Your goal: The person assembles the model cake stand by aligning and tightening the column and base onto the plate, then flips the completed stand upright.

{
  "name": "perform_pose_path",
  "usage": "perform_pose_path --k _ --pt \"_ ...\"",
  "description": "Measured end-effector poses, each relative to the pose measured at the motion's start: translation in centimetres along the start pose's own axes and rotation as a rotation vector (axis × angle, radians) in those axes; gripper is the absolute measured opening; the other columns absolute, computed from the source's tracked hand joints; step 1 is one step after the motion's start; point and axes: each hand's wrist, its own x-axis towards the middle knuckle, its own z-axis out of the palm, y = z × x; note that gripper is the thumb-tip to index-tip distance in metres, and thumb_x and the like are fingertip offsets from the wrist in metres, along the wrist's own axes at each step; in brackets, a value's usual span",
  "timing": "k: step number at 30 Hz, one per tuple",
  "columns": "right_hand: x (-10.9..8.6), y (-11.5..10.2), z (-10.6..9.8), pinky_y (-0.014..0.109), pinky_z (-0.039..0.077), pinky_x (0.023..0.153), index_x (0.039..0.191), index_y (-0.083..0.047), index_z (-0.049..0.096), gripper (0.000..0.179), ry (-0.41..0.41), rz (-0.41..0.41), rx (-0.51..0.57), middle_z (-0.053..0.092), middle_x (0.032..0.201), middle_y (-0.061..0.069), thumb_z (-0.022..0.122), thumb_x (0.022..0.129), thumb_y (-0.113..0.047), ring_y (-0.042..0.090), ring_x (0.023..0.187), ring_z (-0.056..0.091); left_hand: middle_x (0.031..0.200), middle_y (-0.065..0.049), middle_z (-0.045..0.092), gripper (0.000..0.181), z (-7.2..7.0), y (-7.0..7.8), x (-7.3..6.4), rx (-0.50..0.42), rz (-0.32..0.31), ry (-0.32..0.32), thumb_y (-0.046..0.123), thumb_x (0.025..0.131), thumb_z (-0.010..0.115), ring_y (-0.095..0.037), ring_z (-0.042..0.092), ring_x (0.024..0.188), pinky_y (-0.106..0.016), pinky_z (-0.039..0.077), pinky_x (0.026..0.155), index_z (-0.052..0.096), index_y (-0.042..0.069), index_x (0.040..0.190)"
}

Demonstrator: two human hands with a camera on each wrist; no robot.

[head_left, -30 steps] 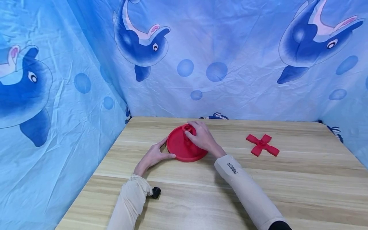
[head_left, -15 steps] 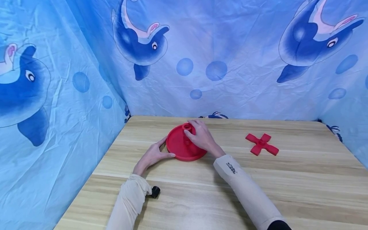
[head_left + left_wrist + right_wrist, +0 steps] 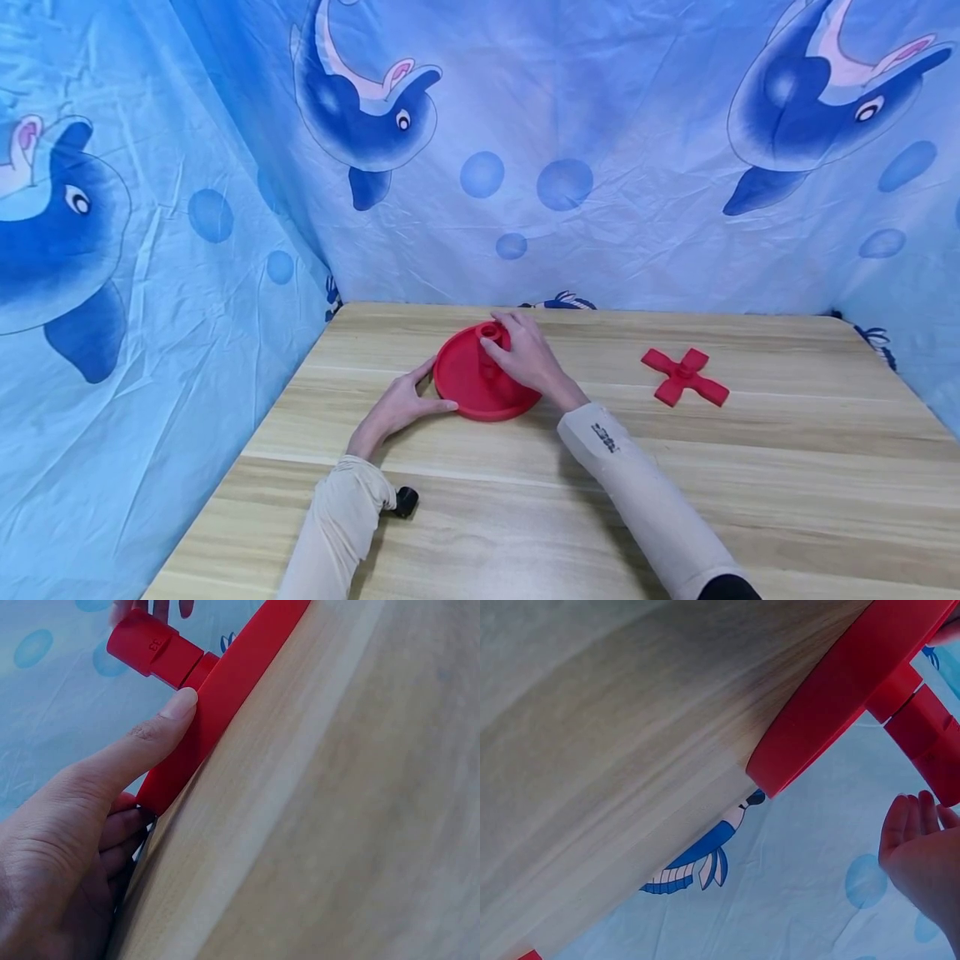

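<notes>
A round red dish with a low rim lies on the wooden table. My left hand grips its left edge, the thumb along the near rim and the fingers round the far side. From the dish's middle rises a short post, and on it stands an upright red tube, hollow at the top. My right hand holds this tube between thumb and fingers. A narrow seam shows between the tube and the post below it in the left wrist view. The right hand covers part of the dish's right side.
To the right on the table lies a red four-armed cross piece with a raised hub. A small black object sits at the left sleeve. Blue curtains with dolphin prints hang behind and at both sides.
</notes>
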Motion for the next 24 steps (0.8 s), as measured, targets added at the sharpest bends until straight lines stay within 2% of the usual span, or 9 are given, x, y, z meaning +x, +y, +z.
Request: perform_pose_path --k 7,12,17,24 --pt "0.02 0.32 0.22 0.044 0.058 0.093 0.149 -0.004 0.053 0.057 -0.012 -0.008 0.018 0.056 0.137 0.014 0.072 0.099 -0.023 0.028 0.126 0.052 0.161 -0.016 0.041 0.105 0.00 0.14 -0.04 0.006 0.002 0.005 0.050 0.081 0.088 -0.033 0.040 0.143 -0.056 0.036 0.115 0.032 0.018 0.164" --pt "0.09 0.63 0.16 0.045 0.059 0.091 0.150 -0.006 0.052 0.062 -0.022 0.024 0.049 0.054 0.139 0.013 0.076 0.097 -0.027 0.029 0.127 0.051 0.161 -0.015 0.041 0.105 0.06 0.24 -0.10 0.003 -0.003 -0.001 0.050 0.081 0.087 -0.033 0.039 0.143 -0.056 0.037 0.115 0.032 0.018 0.164" --pt "0.13 0.68 -0.20 0.046 0.059 0.090 0.154 -0.007 0.047 0.066 -0.052 0.032 0.079 0.053 0.142 0.013 0.075 0.097 -0.023 0.029 0.130 0.049 0.162 -0.015 0.039 0.106 0.11 0.26 -0.05 -0.004 -0.011 -0.002 0.050 0.080 0.088 -0.034 0.037 0.146 -0.056 0.035 0.116 0.032 0.019 0.164" --pt "0.28 0.49 -0.29 0.044 0.060 0.087 0.151 -0.006 0.052 0.061 -0.065 0.034 0.068 0.056 0.135 0.013 0.076 0.096 -0.021 0.028 0.124 0.052 0.161 -0.015 0.040 0.105 -0.02 0.15 0.02 -0.007 -0.005 -0.002 0.050 0.081 0.088 -0.035 0.036 0.146 -0.057 0.034 0.116 0.032 0.018 0.164"
